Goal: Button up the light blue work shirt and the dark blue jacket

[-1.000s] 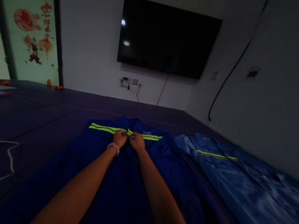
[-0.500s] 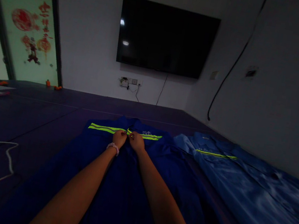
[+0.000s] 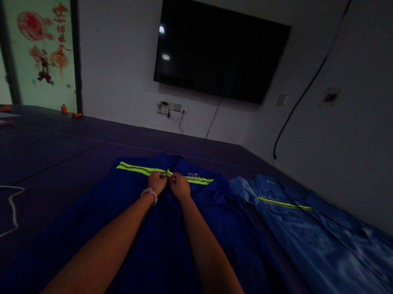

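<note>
A dark blue work jacket (image 3: 164, 243) with a yellow-green reflective stripe (image 3: 139, 169) lies flat on the dark floor mat (image 3: 46, 156) in front of me. Both my arms reach out over it. My left hand (image 3: 157, 182), with a pale bracelet at the wrist, and my right hand (image 3: 180, 186) meet at the jacket's front opening on the stripe. Each hand has its fingers pinched closed on the jacket's front edge. What sits between the fingertips is too small to make out.
A second, lighter blue jacket (image 3: 317, 239) with its own reflective stripe lies to the right along the wall. A white cord (image 3: 8, 200) curls on the mat at left. A black television (image 3: 219, 49) hangs on the far wall above sockets. Glass doors (image 3: 35, 47) stand at left.
</note>
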`<action>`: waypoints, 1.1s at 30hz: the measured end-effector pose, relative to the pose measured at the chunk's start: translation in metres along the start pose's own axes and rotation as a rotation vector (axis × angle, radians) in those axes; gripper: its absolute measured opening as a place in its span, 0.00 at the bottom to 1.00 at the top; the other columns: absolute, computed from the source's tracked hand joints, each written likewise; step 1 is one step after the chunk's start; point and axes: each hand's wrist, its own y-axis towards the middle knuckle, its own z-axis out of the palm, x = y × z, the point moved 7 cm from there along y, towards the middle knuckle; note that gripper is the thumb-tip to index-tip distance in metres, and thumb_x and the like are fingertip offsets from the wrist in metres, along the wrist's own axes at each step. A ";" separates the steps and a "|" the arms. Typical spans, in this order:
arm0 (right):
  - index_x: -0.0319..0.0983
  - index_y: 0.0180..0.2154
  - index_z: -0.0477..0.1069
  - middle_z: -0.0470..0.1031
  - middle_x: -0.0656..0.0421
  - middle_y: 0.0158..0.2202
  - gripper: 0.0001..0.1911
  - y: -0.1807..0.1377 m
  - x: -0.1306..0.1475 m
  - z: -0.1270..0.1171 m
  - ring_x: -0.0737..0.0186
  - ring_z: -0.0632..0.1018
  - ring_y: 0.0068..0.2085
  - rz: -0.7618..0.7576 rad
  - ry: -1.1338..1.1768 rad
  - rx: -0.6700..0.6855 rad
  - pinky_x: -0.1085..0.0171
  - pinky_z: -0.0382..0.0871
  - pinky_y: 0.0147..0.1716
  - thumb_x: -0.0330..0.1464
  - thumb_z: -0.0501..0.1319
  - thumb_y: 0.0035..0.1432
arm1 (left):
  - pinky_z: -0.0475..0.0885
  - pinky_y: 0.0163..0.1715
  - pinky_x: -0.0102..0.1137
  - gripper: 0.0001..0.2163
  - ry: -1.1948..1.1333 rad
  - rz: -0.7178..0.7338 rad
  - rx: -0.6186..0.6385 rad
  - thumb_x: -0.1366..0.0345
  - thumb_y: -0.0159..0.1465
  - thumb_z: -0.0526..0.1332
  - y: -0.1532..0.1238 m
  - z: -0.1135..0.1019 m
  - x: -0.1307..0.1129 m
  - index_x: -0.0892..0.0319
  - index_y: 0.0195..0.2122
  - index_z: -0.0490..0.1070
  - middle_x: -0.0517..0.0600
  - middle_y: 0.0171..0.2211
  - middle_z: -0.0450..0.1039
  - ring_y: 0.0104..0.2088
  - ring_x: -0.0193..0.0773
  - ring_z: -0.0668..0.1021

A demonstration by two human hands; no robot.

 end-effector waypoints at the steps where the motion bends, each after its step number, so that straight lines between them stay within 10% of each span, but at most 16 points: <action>1: 0.38 0.37 0.70 0.75 0.55 0.33 0.09 0.000 0.000 0.000 0.63 0.74 0.35 -0.004 -0.002 -0.001 0.70 0.58 0.29 0.31 0.55 0.55 | 0.58 0.25 0.27 0.12 0.010 -0.001 -0.001 0.62 0.54 0.55 0.000 0.000 0.000 0.61 0.16 0.69 0.49 0.18 0.69 0.24 0.35 0.71; 33: 0.39 0.37 0.72 0.75 0.58 0.29 0.12 -0.001 -0.002 -0.001 0.65 0.72 0.30 0.017 0.085 -0.002 0.71 0.58 0.26 0.27 0.56 0.48 | 0.56 0.24 0.27 0.14 0.102 -0.013 0.073 0.62 0.57 0.54 -0.003 0.003 -0.004 0.62 0.19 0.71 0.52 0.21 0.72 0.25 0.36 0.73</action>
